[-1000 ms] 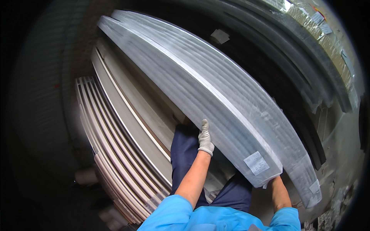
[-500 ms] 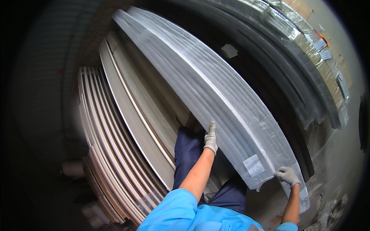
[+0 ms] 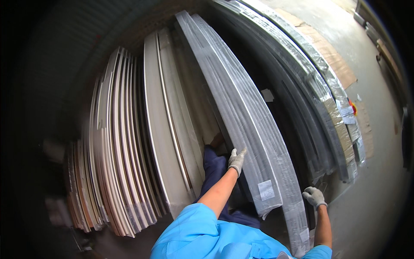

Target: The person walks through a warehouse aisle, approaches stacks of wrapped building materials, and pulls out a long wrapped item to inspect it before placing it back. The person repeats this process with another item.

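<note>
A long bundle of panels (image 3: 233, 103), wrapped in clear plastic film and carrying a white label, stands on edge in front of me. Against its left edge rests my left hand (image 3: 236, 160) in a pale glove, thumb and fingers apart. A second wrapped bundle (image 3: 294, 220) lies close along its right side and reaches nearer to me. Just right of this one is my right hand (image 3: 314, 197), also gloved, with loosely bent fingers and nothing visible in them. My legs are between the wrapped bundle and the pale panels (image 3: 160, 116) on the left.
Several thin boards (image 3: 118, 151) stand on edge farther left. To the right, dark wrapped panels (image 3: 297, 116) lean in a row, with film-covered packs (image 3: 332, 105) beyond them. Flattened cardboard (image 3: 334, 60) lies on the grey floor (image 3: 366, 99).
My right hand has let go of the wrapped bundle's near corner and is now off to its right. My left hand's fingers have spread on the edge. The view has turned rightward.
</note>
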`<action>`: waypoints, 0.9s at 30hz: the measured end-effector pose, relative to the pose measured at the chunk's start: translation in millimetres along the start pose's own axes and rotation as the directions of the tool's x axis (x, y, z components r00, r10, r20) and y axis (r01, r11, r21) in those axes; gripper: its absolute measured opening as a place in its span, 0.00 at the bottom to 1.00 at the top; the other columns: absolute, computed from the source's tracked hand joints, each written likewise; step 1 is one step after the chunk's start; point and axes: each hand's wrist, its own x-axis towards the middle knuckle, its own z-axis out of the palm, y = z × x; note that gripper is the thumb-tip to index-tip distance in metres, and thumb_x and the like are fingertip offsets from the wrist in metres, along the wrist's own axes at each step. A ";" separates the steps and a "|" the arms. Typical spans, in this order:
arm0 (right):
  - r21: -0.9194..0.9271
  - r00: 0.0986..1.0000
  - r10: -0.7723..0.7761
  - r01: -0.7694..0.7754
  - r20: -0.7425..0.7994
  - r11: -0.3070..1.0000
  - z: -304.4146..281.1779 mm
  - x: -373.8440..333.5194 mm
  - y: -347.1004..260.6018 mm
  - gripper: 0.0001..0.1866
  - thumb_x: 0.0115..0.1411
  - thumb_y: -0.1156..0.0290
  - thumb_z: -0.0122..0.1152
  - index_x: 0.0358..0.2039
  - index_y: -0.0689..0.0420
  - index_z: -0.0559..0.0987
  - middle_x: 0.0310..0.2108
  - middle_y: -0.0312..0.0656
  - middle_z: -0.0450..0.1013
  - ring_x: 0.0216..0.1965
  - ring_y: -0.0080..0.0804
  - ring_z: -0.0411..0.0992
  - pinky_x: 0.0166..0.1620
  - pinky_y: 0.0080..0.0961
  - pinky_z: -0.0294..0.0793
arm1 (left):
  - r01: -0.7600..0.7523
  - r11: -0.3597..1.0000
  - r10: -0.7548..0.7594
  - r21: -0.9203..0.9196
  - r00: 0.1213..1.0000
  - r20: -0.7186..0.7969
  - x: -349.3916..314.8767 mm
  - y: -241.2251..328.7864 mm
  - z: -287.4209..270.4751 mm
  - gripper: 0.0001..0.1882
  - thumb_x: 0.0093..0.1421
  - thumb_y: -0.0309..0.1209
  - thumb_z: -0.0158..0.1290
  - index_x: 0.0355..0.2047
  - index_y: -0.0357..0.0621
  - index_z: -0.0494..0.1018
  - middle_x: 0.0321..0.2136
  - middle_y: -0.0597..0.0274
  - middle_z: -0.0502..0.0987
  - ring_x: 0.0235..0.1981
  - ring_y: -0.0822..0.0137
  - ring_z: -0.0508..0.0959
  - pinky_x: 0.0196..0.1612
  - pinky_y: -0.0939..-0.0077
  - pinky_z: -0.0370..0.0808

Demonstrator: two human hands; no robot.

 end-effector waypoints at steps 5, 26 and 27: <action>0.103 0.960 0.228 -0.246 0.164 0.964 -14.6 -67.5 45.8 0.17 0.56 0.58 0.65 0.42 0.55 0.83 0.36 0.45 0.81 0.38 0.38 0.79 0.45 0.33 0.76 | -0.276 0.960 0.278 0.035 0.950 -0.144 -34.9 15.4 -60.2 0.43 0.58 0.55 0.59 0.64 0.40 0.61 0.61 0.42 0.66 0.63 0.52 0.67 0.64 0.65 0.63; 0.398 0.886 0.356 -0.454 0.298 0.797 16.9 -129.5 127.3 0.14 0.62 0.61 0.61 0.42 0.58 0.80 0.30 0.36 0.74 0.24 0.23 0.70 0.27 0.23 0.71 | 0.490 0.852 -0.402 0.188 0.839 -0.366 -160.8 -293.5 -209.2 0.44 0.52 0.53 0.61 0.65 0.46 0.61 0.62 0.43 0.66 0.64 0.46 0.65 0.64 0.59 0.63; 0.362 0.875 0.371 -0.470 0.310 0.805 17.1 -126.7 123.9 0.15 0.62 0.61 0.61 0.42 0.59 0.80 0.30 0.36 0.75 0.25 0.23 0.70 0.28 0.24 0.71 | 0.482 0.849 -0.387 0.215 0.845 -0.368 -154.1 -295.1 -209.6 0.45 0.52 0.52 0.61 0.65 0.46 0.61 0.62 0.43 0.66 0.64 0.45 0.65 0.64 0.59 0.63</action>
